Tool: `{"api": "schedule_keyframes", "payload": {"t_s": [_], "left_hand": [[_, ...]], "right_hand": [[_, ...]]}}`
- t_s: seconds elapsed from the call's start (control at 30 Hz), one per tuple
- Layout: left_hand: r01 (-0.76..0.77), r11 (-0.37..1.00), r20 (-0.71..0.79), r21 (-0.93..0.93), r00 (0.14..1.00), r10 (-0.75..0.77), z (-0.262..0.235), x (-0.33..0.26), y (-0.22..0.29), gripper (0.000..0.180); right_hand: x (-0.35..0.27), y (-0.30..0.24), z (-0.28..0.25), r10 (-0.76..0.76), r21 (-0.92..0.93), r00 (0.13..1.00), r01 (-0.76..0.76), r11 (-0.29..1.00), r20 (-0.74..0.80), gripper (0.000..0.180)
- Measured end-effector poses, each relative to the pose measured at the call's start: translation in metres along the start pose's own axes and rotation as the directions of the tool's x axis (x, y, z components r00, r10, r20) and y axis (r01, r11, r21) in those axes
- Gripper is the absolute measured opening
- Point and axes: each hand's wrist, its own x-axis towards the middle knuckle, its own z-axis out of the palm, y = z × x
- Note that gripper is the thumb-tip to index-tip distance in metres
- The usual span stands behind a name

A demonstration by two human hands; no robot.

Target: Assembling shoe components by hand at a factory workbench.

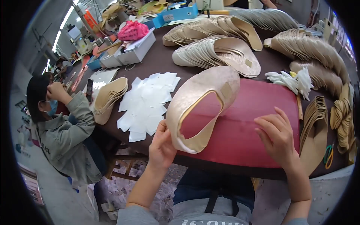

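Table (pixel 154 63): one red mat (pixel 240 133) at near edge; one pink bundle (pixel 133 30) toward far edge; one shoe upper (pixel 198 85) above mat. Left uncounted: overlapping white patches (pixel 144 99).

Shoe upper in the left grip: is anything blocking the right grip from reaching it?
Nothing visible: the gap between the right grip and the shoe upper looks open, with only the red mat below.

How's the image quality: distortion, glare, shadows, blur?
Head view: fisheye curves the brown table, corners black. Head view: ceiling lights blown out, upper left. Head view: soft shading on the red mat beside the shoe upper. Head view: no obvious blur on left hand or right hand.
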Motion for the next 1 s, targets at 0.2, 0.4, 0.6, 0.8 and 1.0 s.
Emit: {"api": "schedule_keyframes", "payload": {"t_s": [0.2,0.4,0.6,0.8,1.0], "left_hand": [[0.110,0.989,0.389,-0.102,0.919,-0.062,-0.090,0.011,0.054,0.038],[-0.853,0.195,0.432,0.485,0.427,0.794,-0.067,0.042,0.172,0.030],[-0.252,-0.766,0.703,0.591,0.626,0.337,-0.193,0.139,0.247,0.015],[-0.167,-0.809,0.446,0.563,0.886,0.127,-0.276,0.143,0.250,0.021],[-0.176,-0.753,0.594,0.634,0.734,0.328,-0.251,0.162,0.247,0.031]], "right_hand": [[-0.014,0.004,0.023,-0.087,0.031,0.996,0.087,0.996,0.007,0.020],[-0.024,-0.006,0.033,0.076,0.085,0.995,-0.082,0.993,0.066,0.021],[-0.013,-0.020,0.045,0.058,0.064,0.996,-0.062,0.996,0.065,0.022],[0.003,-0.022,0.056,0.071,0.009,0.988,-0.073,0.997,0.138,0.022],[0.056,-0.012,0.065,-0.048,-0.034,0.983,0.055,0.998,0.177,0.022]]}}
